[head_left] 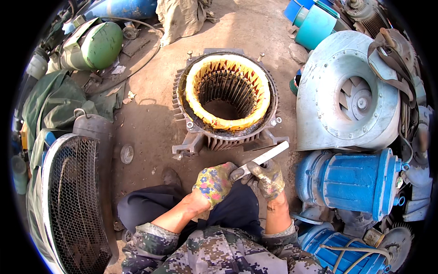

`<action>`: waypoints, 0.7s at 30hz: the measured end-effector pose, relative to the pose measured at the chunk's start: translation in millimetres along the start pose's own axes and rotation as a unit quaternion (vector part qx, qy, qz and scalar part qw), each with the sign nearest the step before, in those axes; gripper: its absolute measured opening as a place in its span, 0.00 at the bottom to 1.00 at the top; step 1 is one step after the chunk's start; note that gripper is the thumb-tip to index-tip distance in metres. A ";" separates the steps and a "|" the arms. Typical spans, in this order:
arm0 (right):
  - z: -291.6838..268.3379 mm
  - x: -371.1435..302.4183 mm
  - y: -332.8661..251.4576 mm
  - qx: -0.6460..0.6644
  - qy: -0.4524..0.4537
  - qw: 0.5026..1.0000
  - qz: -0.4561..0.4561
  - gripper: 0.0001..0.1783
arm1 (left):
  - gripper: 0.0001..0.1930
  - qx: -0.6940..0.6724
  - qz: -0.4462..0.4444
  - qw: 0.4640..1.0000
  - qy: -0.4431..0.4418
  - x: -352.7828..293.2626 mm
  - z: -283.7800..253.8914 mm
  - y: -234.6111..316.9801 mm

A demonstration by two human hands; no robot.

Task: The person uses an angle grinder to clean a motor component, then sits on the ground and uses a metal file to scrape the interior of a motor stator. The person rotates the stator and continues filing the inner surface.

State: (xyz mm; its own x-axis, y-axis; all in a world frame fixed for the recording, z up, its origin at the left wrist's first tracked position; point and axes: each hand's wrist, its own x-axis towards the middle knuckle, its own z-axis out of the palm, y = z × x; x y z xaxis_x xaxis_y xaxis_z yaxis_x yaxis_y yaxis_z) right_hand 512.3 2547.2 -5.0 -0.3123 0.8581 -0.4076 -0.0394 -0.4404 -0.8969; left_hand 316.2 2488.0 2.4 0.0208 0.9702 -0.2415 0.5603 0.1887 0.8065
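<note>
In front of my knees stands a round finned motor stator (223, 141), open at the top. A yellow-wrapped winding ring (198, 109) lines its upper rim, and dark slots run down inside the bore. Between me and the stator I hold a flat, pale strip (273, 153), tilted up toward the right. My left hand (213, 183), in a flowered glove with dark fingertips, is closed at the strip's lower end. My right hand (269, 180), in a soiled glove, pinches it farther along. Neither hand touches the stator.
A grey blower housing (331, 109) and blue motors (351, 180) crowd the right side. At left are a mesh-fronted curved guard (73, 196), a green tarp (59, 102) and a green tank (102, 45). A hose (150, 59) curves across the dirt floor; a sack (180, 18) lies behind.
</note>
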 end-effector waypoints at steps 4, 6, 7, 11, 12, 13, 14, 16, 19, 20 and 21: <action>1.6 22.5 -12.9 -0.011 0.139 0.987 -0.077 0.14 | 0.18 0.069 -0.039 0.997 -0.025 3.8 0.1 -3.2; -11.0 40.2 -20.5 -0.022 0.164 0.975 -0.150 0.15 | 0.19 0.114 -0.045 0.990 -0.069 3.9 1.0 -3.3; -20.1 52.2 -17.7 -0.021 0.194 0.969 -0.151 0.16 | 0.19 0.132 -0.044 0.985 -0.104 4.9 3.0 -1.7; -21.0 77.3 -3.0 0.001 0.196 0.971 -0.141 0.15 | 0.13 0.148 -0.013 0.979 -0.141 3.3 4.1 3.8; -12.0 77.7 -3.0 -0.002 0.188 0.975 -0.119 0.15 | 0.11 0.144 0.003 0.980 -0.134 1.4 4.6 1.7; 3.0 75.9 -2.3 -0.012 0.189 0.974 -0.127 0.14 | 0.11 0.146 0.020 0.981 -0.128 0.0 5.1 -2.9; 8.0 73.8 -9.2 -0.034 0.178 0.977 -0.109 0.13 | 0.10 0.149 0.038 0.981 -0.121 -1.2 8.0 -9.5; -20.7 76.2 -3.0 0.012 0.165 0.976 -0.144 0.12 | 0.10 0.157 0.070 0.978 -0.118 -3.0 10.9 -13.5; -16.5 71.8 -7.7 0.016 0.164 0.978 -0.126 0.12 | 0.11 0.179 0.070 0.970 -0.148 -0.2 11.4 -9.3; 4.0 65.2 -6.1 0.010 0.164 0.979 -0.122 0.11 | 0.11 0.154 0.079 0.976 -0.134 -2.1 21.6 -23.1; 19.4 64.3 -6.2 -0.082 0.182 0.968 -0.151 0.11 | 0.12 0.129 0.086 0.981 -0.120 -3.9 39.9 -48.4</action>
State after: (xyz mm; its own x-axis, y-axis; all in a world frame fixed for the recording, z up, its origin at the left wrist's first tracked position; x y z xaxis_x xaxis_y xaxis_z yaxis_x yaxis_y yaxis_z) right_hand 474.1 2599.9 -22.2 0.0470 0.9906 -0.1283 0.0837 -0.1319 -0.9877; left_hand 322.1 2469.0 -57.2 0.3109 0.9146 -0.2585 0.7215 -0.0501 0.6905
